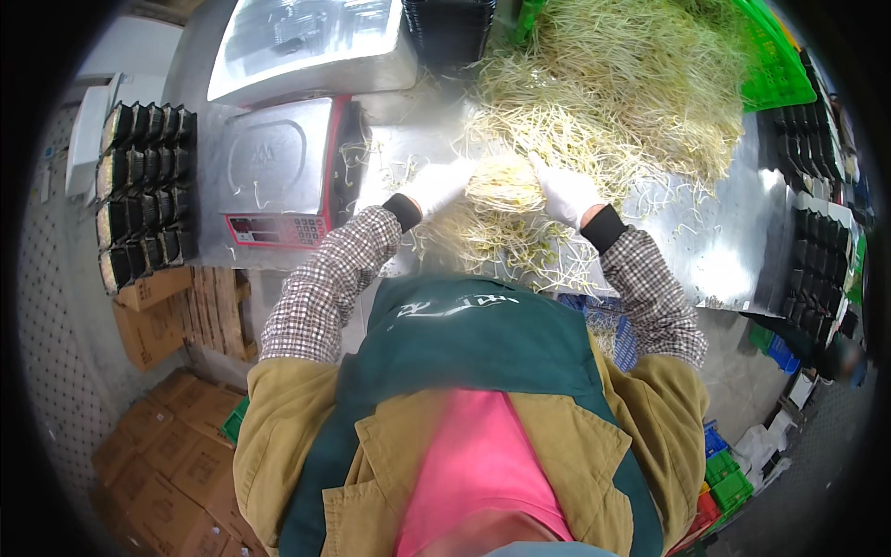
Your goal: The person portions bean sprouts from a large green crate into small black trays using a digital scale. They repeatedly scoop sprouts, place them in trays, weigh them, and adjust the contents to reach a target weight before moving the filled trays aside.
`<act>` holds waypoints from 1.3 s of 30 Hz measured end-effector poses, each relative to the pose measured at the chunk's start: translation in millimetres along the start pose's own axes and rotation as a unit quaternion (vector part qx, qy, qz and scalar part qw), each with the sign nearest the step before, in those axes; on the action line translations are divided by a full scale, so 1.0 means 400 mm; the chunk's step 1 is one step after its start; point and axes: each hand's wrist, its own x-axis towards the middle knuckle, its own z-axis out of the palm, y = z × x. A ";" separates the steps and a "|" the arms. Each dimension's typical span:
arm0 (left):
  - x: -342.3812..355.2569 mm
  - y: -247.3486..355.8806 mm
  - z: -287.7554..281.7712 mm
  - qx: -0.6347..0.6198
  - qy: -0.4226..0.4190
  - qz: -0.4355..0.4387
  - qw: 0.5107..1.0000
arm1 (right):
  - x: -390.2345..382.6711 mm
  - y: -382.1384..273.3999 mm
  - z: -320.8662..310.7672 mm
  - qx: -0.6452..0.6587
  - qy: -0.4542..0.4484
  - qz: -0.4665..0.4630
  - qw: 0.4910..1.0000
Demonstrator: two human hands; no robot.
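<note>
Between my two white-gloved hands sits a rounded bundle of bean sprouts [506, 183], pale yellow and tightly gathered. My left hand [440, 187] presses its left side, and my right hand [568, 192] closes on the right side, thumb near the top. Glare washes out the fingers of the left glove. Loose sprouts [506, 243] lie just below the bundle, toward my apron. Beyond my right hand a large heap of bean sprouts [631, 84] spreads over the metal table [733, 223].
Left of my hands stands a red-edged weighing scale [278, 167], a few sprouts on its plate. Behind it are a shiny metal box [316, 46] and stacked black trays [449, 28]. A green basket [780, 65] lies behind the heap. Filled black trays [144, 190] are stacked far left.
</note>
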 end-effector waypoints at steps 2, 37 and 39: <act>-0.001 0.044 0.013 -0.089 0.037 -0.038 0.995 | -0.014 0.031 -0.016 -0.012 0.021 -0.007 1.000; -0.149 -0.110 -0.073 0.206 0.090 -0.047 0.973 | 0.229 -0.021 0.055 0.022 0.090 -0.020 0.995; -0.201 -0.093 -0.074 0.039 0.065 -0.109 0.991 | 0.243 -0.007 0.020 0.035 0.050 -0.072 0.996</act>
